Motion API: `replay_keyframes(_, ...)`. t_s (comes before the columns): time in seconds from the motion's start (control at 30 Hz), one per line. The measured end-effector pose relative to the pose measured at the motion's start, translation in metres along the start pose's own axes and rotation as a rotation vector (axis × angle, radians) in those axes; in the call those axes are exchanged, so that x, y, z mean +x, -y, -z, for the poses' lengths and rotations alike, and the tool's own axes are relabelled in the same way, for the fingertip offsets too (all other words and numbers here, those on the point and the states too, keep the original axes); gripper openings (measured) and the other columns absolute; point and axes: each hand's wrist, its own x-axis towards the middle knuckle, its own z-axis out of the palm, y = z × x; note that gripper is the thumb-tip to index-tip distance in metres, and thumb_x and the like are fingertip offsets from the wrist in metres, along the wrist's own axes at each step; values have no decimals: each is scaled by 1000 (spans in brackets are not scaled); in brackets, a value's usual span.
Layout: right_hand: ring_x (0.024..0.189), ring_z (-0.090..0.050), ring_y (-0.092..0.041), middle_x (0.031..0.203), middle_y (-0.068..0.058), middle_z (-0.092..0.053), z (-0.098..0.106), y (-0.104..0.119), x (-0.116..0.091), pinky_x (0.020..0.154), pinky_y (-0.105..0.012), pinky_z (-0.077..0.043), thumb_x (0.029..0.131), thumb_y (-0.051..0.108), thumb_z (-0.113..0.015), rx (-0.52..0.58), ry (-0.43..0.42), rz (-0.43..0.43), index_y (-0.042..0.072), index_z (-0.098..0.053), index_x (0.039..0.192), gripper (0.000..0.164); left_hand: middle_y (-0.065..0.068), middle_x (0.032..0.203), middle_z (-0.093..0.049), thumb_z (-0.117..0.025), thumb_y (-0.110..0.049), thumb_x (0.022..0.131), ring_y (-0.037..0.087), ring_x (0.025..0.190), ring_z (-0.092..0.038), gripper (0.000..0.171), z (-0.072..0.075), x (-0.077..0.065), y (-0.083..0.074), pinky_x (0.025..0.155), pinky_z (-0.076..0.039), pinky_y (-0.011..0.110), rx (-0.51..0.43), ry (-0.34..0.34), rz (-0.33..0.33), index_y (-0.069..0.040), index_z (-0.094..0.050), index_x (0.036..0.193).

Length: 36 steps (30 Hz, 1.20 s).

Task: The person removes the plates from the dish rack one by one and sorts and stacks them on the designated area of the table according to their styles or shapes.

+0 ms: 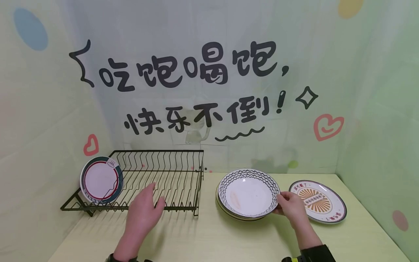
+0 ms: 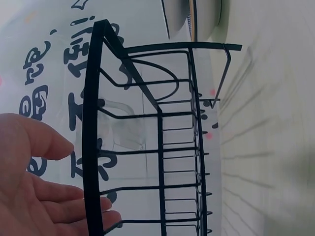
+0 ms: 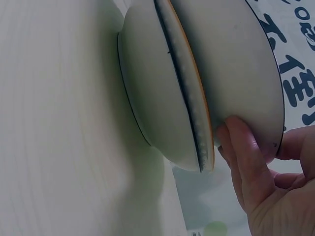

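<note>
My right hand (image 1: 292, 208) pinches the right rim of a white deep plate (image 1: 250, 198) with black zigzag lines around its edge. That plate tops a stack; in the right wrist view the fingers sit under its side, above a lower dish with an orange rim (image 3: 191, 73) and a white bowl (image 3: 147, 83). My left hand (image 1: 144, 214) holds nothing, its thumb and fingers apart, by the front of the black wire dish rack (image 1: 158, 150). In the left wrist view, the fingers lie close to the rack's thick bar (image 2: 92, 123); whether they touch it I cannot tell.
A plate with a dark green and red border (image 1: 99, 182) stands at the rack's left end. To the right of the stack lies an oval plate with an orange sunburst (image 1: 322, 200) on the pale table (image 1: 209, 240). A printed backdrop (image 1: 196, 32) rises behind.
</note>
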Motion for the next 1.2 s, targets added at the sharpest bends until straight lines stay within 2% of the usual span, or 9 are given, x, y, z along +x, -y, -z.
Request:
replay_keyframes(0.63,66,-65,-16,94,-27,-61,-5,1,6,64,-31,-60,99,4,-47,-43,9,-26,-25,-44,125,40,35,131,-53,-58,-20,94,51,119,-51,58,9,3,19,96,-43,62,37,-24,-8,15,-42,138)
replay_keyframes(1.03,65,-66,-17,91,-27,-62,-8,3,7,63,-30,-60,99,3,-46,-66,17,-17,-27,-44,122,38,37,135,-48,-56,-22,96,53,121,-47,59,17,1,27,98,-41,65,49,-3,35,14,-39,140)
replay_keyframes(1.2,64,-66,-17,92,-27,-61,-9,3,9,63,-30,-60,99,4,-47,-80,19,-17,-26,-46,122,38,37,133,-50,-55,-22,95,53,120,-48,59,20,2,31,96,-42,65,59,-13,29,15,-41,139)
